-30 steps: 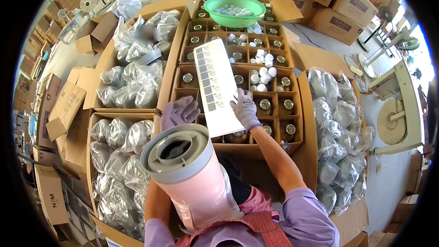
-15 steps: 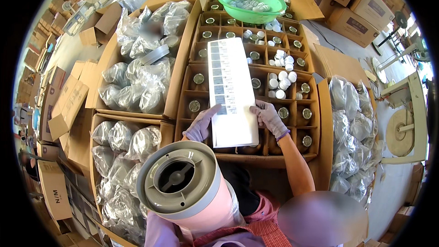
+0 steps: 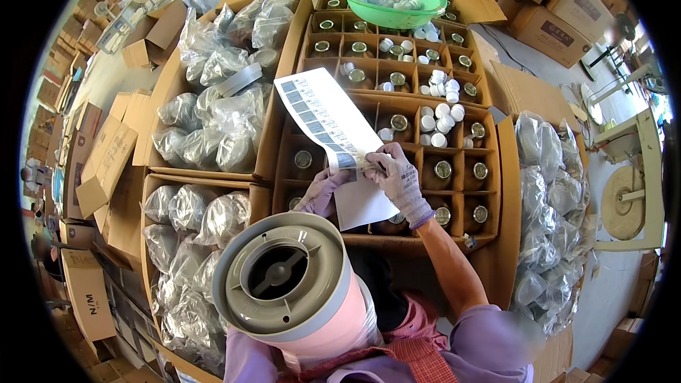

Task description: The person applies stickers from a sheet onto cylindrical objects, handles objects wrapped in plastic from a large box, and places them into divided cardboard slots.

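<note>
A white sheet of labels (image 3: 328, 115) with a row of dark printed stickers is held over the divided carton. My left hand (image 3: 320, 193), in a light glove, is closed on its lower left edge, where the sheet curls. My right hand (image 3: 397, 179), gloved too, pinches at the lower right end of the sticker row; whether a sticker is between its fingertips I cannot make out. Below the hands a plain white part of the paper (image 3: 363, 204) hangs over the carton. Capped bottles (image 3: 443, 169) stand in the compartments around my right hand.
A pink cylinder (image 3: 323, 337) with a grey round end rises close below my left hand. White caps (image 3: 441, 120) lie in heaps on the carton, and a green basin (image 3: 392, 20) holds more. Cartons of plastic-wrapped items (image 3: 213, 128) flank both sides.
The label sheet has tilted, its top swinging left, and it now bends near my hands. My right hand has moved slightly left and up from the sheet's edge onto the sticker row.
</note>
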Tool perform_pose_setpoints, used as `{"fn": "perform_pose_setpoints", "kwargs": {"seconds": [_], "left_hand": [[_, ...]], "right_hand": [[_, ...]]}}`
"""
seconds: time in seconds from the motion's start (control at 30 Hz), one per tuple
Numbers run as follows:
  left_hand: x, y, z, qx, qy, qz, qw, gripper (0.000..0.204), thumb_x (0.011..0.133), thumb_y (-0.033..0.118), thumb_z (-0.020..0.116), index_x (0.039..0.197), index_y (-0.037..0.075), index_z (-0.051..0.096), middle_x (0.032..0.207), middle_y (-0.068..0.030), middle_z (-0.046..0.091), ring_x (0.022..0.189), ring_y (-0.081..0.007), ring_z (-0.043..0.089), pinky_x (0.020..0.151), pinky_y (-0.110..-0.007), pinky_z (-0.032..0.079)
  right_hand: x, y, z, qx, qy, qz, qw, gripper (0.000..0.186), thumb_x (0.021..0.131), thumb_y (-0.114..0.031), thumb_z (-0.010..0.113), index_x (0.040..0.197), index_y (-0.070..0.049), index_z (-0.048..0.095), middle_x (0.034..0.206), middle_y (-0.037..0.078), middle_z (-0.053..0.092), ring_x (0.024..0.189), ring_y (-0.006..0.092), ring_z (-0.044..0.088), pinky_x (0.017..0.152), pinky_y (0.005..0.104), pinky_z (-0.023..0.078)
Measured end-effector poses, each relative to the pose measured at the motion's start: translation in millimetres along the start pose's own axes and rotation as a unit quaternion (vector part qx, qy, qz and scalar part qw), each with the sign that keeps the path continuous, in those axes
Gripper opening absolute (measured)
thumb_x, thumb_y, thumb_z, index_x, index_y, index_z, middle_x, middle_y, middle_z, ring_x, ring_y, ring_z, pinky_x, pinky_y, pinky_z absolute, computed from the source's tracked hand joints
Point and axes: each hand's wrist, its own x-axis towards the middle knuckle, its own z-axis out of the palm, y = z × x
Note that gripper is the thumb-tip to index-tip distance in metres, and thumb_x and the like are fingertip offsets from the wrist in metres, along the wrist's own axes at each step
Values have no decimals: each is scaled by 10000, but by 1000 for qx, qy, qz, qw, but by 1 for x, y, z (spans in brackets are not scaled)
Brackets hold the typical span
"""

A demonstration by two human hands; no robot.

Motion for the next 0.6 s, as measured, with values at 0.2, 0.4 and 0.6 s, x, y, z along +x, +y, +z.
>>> {"fn": "perform_pose_setpoints", "kwargs": {"seconds": [0.2, 0.4, 0.6], "left_hand": [[0, -2, -5, -15, -24, 25, 999, 297, 951, 113, 600, 1228, 13, 560, 1173, -97, 636, 1046, -199, 638, 932, -349, 526], [-5, 5, 9, 32, 59, 34, 997, 372, 953, 197, 595, 1270, 8, 544, 1175, -107, 631, 1055, -205, 624, 938, -351, 515], [-7, 14, 19, -7, 26, 44, 999, 386, 966, 240, 573, 1276, 11, 542, 1165, -108, 636, 1048, -199, 623, 932, -339, 507]], "right_hand": [[3, 0, 4, 14, 18, -18, 1000, 209, 734, -33, 763, 899, -16, 635, 935, 73, 548, 794, 225, 608, 683, 326, 512], [-1, -5, 10, -69, 44, -39, 996, 250, 725, -39, 742, 951, -67, 640, 954, 75, 551, 810, 262, 613, 678, 357, 519], [-14, -7, 25, -177, 122, -113, 970, 320, 733, -105, 757, 1034, -96, 650, 1004, 56, 563, 840, 246, 619, 649, 363, 517]]}}
